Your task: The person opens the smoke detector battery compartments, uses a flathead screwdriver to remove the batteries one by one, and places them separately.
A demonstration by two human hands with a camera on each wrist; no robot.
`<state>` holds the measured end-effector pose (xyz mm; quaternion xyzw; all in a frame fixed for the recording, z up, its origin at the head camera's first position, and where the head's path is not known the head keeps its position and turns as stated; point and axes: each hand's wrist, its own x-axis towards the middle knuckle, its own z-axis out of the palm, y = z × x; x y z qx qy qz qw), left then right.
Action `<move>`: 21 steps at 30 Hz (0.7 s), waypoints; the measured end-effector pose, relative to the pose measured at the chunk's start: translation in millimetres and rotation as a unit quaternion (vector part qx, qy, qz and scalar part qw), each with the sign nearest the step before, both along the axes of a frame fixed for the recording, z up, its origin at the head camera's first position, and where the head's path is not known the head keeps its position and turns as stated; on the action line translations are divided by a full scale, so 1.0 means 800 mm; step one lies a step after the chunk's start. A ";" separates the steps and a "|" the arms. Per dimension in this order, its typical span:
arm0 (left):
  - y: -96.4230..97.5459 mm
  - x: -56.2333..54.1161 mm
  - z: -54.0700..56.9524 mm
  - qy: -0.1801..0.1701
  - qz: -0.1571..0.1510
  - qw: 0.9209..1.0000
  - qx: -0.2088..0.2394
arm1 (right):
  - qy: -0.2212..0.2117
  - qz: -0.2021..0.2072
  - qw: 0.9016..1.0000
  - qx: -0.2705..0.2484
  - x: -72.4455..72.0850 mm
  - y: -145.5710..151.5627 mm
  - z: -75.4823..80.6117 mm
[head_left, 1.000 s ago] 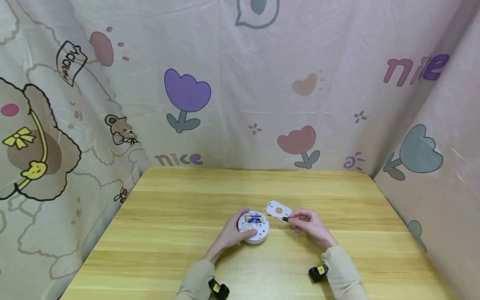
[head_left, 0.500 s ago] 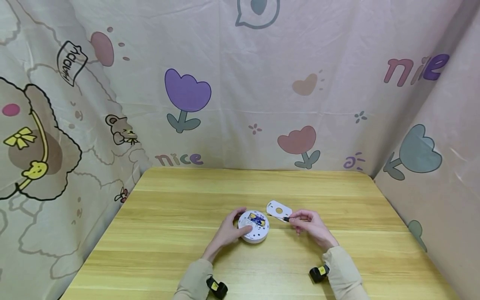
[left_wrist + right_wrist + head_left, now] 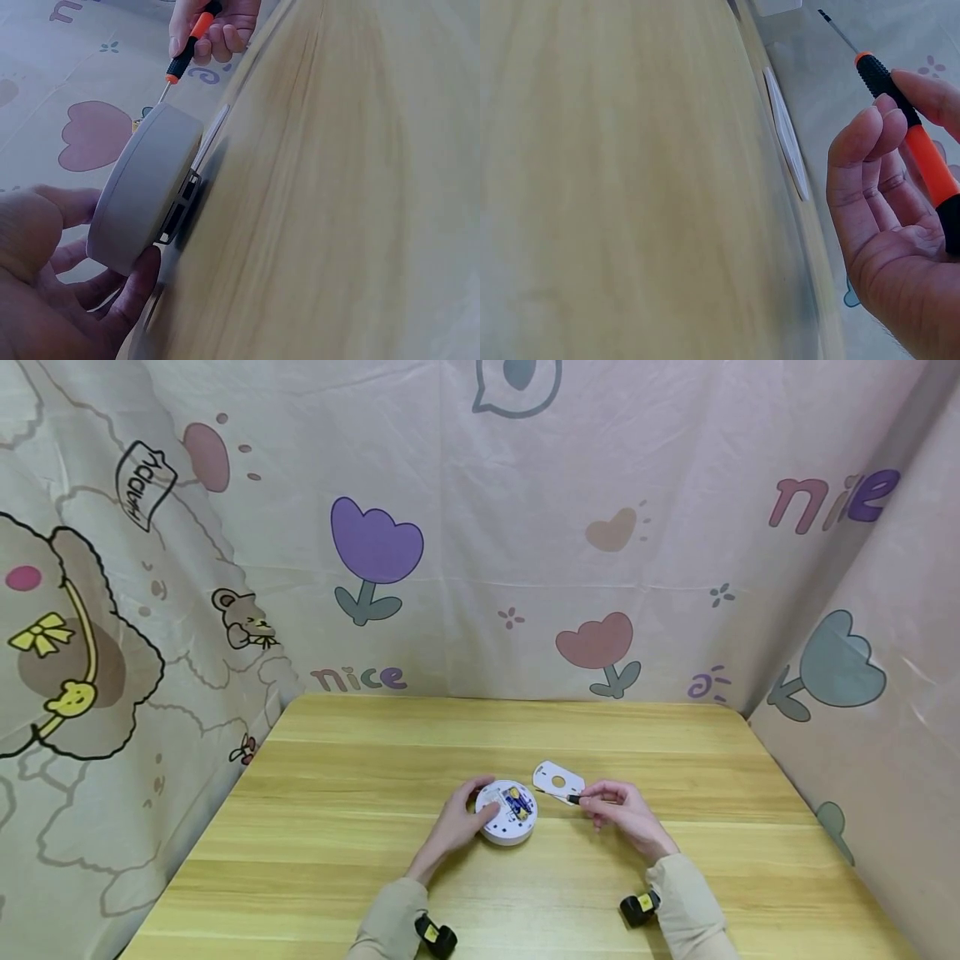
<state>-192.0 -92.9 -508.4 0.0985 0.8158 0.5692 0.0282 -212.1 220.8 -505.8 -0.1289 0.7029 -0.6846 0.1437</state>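
My left hand [image 3: 455,822] holds a round white smoke alarm [image 3: 505,832] by its left side, with the thumb on its upper face. Blue-and-yellow batteries [image 3: 518,803] show in a recess in that face, right of the thumb. The left wrist view shows the alarm's slotted underside [image 3: 181,206] facing the table, with fingers beneath the rim. My right hand [image 3: 624,814] pinches an orange-and-black screwdriver [image 3: 928,159], its thin shaft pointing left towards the alarm. In the head view the tip is apart from the alarm, over a white mounting plate [image 3: 549,772].
The plate, with a round hole in its middle, lies on the wooden table [image 3: 375,752] behind the screwdriver. A printed curtain [image 3: 465,527] hangs along the table's back and sides. Black wrist cameras [image 3: 639,909] sit at both sleeves.
The smoke alarm has turned clockwise in my left hand, so its batteries have swung from the back towards the right. My left thumb has shifted back slightly. My right hand and the screwdriver stay nearly still.
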 end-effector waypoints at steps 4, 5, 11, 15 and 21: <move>0.001 0.000 -0.002 0.007 0.000 1.000 -0.010 | 0.003 0.003 1.000 0.001 0.000 0.001 0.001; 0.001 0.000 -0.002 0.004 -0.001 1.000 -0.014 | 0.004 0.004 1.000 0.002 0.000 0.002 0.001; 0.000 0.001 -0.003 0.014 -0.015 0.999 -0.028 | 0.002 0.003 1.000 0.008 0.000 0.002 0.000; 0.000 0.002 -0.001 0.014 -0.013 1.000 -0.021 | 0.003 0.001 1.000 0.009 0.000 0.002 0.000; 0.001 0.004 0.001 0.009 -0.001 1.000 -0.009 | 0.005 0.000 1.000 0.011 0.001 0.003 0.000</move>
